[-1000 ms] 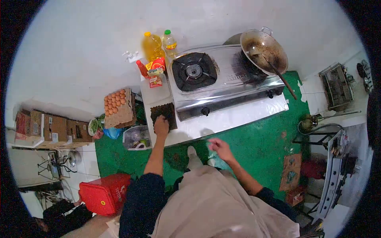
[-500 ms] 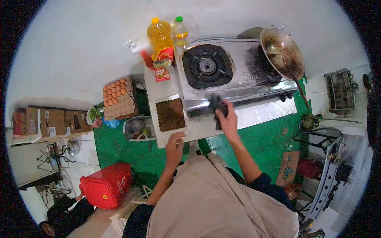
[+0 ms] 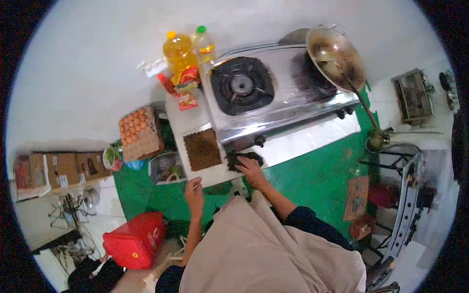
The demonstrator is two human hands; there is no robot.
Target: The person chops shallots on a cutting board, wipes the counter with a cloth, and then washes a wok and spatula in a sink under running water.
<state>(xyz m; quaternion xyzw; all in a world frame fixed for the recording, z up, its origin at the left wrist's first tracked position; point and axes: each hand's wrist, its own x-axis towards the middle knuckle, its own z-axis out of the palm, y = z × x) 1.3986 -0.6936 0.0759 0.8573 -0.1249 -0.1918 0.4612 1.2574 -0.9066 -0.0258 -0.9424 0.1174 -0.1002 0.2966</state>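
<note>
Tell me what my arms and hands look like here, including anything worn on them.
Your left hand and right hand are bare, with no gloves. Dark navy sleeves reach roughly to the elbows, leaving the forearms uncovered. I can't make out any markings on the fabric.

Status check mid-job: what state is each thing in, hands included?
Cloth: crumpled, under the right hand
Left hand: near the counter's front edge, grip unclear
Brown mat: lying flat
Left burner: no pan, no flame visible
Wok: stained inside, ladle in it
Oil bottle: upright, capped
Egg tray: partly filled
</note>
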